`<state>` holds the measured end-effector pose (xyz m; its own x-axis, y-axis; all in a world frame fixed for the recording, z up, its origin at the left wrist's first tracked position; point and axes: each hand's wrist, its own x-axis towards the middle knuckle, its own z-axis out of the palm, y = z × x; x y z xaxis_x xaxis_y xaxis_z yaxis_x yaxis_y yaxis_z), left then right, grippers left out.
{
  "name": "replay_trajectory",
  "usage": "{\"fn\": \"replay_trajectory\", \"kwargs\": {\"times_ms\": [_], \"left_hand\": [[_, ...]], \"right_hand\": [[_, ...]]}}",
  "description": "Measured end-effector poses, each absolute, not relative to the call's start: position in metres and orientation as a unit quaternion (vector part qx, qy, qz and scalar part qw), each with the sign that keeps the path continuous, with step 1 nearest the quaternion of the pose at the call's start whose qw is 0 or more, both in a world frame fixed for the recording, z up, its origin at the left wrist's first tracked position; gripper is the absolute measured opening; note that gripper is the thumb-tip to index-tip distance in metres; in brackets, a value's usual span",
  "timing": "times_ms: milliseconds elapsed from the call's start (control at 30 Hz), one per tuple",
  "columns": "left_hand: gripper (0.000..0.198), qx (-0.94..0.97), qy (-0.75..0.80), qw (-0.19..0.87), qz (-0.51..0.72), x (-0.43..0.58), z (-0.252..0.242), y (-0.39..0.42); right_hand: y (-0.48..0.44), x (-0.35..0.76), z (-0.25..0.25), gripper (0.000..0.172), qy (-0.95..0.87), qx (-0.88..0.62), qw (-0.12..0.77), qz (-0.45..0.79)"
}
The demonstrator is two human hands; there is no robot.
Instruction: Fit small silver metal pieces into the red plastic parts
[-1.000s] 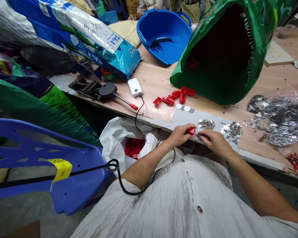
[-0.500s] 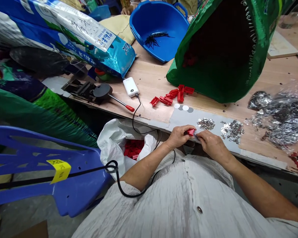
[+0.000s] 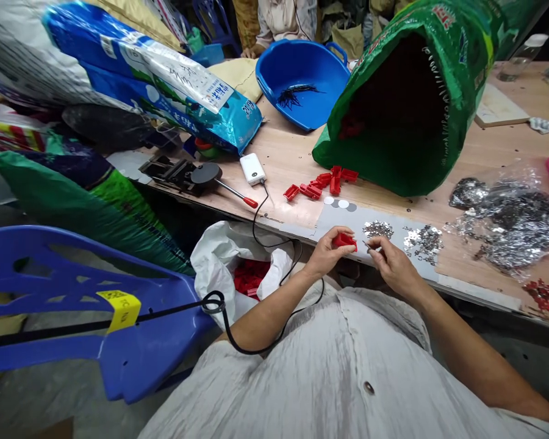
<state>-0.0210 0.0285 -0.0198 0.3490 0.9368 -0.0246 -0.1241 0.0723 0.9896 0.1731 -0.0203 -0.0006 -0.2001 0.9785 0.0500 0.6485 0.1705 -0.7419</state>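
Between the thumb and fingers of my left hand (image 3: 326, 253) is a red plastic housing (image 3: 344, 241), its hollow side tilted toward me. My right hand (image 3: 392, 261) is a short gap to the right, pinching a small thin metal piece (image 3: 367, 244) whose exact kind is too small to make out. Just beyond my hands, a pile of small silvery metal parts (image 3: 377, 229) lies on a grey sheet (image 3: 343, 214). A second, looser pile of metal parts (image 3: 423, 240) is to its right. Several loose red housings (image 3: 322, 181) rest farther back on the table.
A green sack (image 3: 393, 177) gapes open on the table, beside a blue basin (image 3: 274, 67) with dark thin pieces. Left are a lever tool (image 3: 205, 175) and a white power bank (image 3: 252, 169) with a cable. A white bag (image 3: 215, 244) of red parts hangs below the edge.
My right hand has drawn away from the red housing, opening a gap between the hands. The housing has turned in my left hand to show its hollow side. The camera view has tipped up.
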Motion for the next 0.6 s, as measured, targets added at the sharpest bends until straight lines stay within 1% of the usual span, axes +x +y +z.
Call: {"fn": "replay_trajectory", "kwargs": {"times_ms": [67,100,200,367,533,600], "left_hand": [[0.025,0.413,0.352,0.714,0.442,-0.019,-0.015,0.023],[0.025,0.356,0.339,0.752,0.440,-0.018,-0.012,0.020],[0.028,0.222,0.305,0.824,0.423,-0.013,-0.004,0.012],[0.012,0.114,0.299,0.855,0.408,-0.008,0.004,0.005],[0.017,0.079,0.290,0.861,0.410,-0.006,0.006,0.001],[0.013,0.087,0.287,0.857,0.419,-0.003,0.004,-0.001]], "right_hand": [[-0.025,0.172,0.006,0.027,-0.703,-0.551,0.281,0.352],[-0.026,0.171,0.008,0.032,-0.704,-0.542,0.277,0.367],[-0.029,0.166,0.014,0.041,-0.719,-0.535,0.260,0.361],[-0.029,0.163,0.016,0.041,-0.734,-0.533,0.262,0.329],[-0.029,0.160,0.011,0.037,-0.743,-0.543,0.287,0.266],[-0.029,0.158,0.008,0.034,-0.728,-0.554,0.314,0.256]]}}
